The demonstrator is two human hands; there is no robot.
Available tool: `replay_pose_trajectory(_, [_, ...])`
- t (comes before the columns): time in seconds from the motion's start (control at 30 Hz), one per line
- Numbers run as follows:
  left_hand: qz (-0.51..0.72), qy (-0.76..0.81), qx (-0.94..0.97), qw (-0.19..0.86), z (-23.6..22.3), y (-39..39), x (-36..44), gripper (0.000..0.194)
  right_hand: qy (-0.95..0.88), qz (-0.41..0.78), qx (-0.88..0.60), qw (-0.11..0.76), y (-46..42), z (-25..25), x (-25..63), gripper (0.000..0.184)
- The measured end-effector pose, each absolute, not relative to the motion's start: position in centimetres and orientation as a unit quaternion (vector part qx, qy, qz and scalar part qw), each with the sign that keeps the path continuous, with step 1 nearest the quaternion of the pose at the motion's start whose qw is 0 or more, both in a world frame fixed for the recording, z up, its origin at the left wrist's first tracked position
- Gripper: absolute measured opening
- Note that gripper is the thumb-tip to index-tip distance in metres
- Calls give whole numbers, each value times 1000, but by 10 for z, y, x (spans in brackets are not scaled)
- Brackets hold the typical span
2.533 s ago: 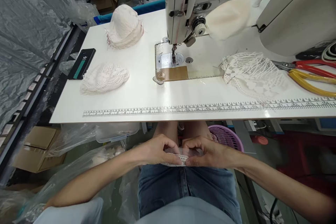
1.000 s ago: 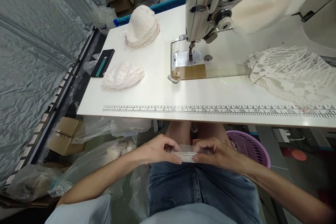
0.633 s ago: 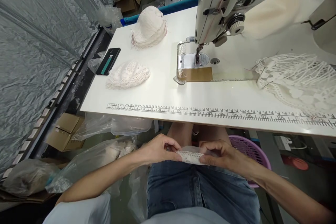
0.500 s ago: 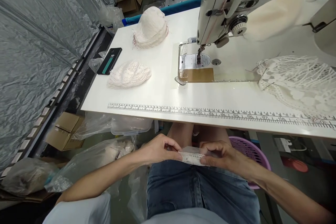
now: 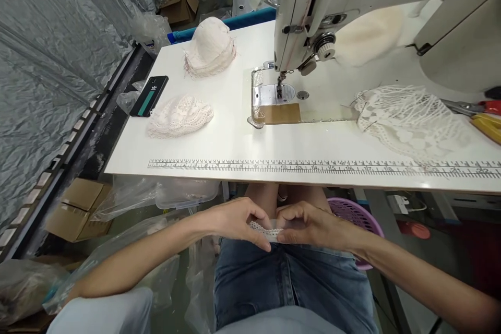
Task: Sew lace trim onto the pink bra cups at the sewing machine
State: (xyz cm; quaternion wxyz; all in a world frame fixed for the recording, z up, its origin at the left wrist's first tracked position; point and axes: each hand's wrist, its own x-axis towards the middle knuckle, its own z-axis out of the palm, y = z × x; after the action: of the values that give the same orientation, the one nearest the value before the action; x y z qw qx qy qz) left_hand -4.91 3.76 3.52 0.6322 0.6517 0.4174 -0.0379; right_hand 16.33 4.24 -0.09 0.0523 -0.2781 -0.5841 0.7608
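Note:
Over my lap, below the table edge, my left hand (image 5: 235, 222) and my right hand (image 5: 313, 225) both pinch a small strip of white lace (image 5: 265, 231). The fingers of each hand are curled shut on it, and the hands nearly touch. On the white sewing table (image 5: 219, 143) above lie a flat lace piece (image 5: 180, 116), a domed stack of pale fabric cups (image 5: 210, 48) and a spread of white lace (image 5: 407, 120) on the right. The sewing machine (image 5: 313, 10) stands at the back, its needle over the metal plate (image 5: 272, 95).
A black phone (image 5: 149, 96) lies at the table's left edge. Red and yellow-handled scissors (image 5: 483, 117) sit far right. A purple basket (image 5: 352, 214) stands under the table by my right knee. Plastic bags (image 5: 129, 240) and cardboard boxes (image 5: 78, 209) crowd the floor on the left.
My hands have drawn closer together on the lace strip, so less of it shows between them. The view has shifted a little; nothing on the table has moved.

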Motion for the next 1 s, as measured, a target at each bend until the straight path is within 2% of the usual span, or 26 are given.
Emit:
replay_pose_trajectory(0.27, [-38,430,633,642,42,46,-33,27,-613,741,-269,55,49,4,167,36])
replay_pose_trajectory(0.5, [-37,469,544,694,47,46,-39,21,-652,723,-221,63,50,-11,174,22])
replay_pose_trajectory(0.7, [-43,482,552,679,61,45,-50,22,-673,702,-218,85,45,-10,179,24])
replay_pose_trajectory(0.8, [-21,472,609,637,83,54,-51,21,-727,636,-242,95,59,27,190,20])
replay_pose_trajectory(0.87, [41,442,654,613,105,68,-47,16,-777,559,-267,110,76,61,200,17])
replay_pose_trajectory(1.0, [223,353,750,513,150,109,-29,9,-885,277,-310,210,114,131,224,19])
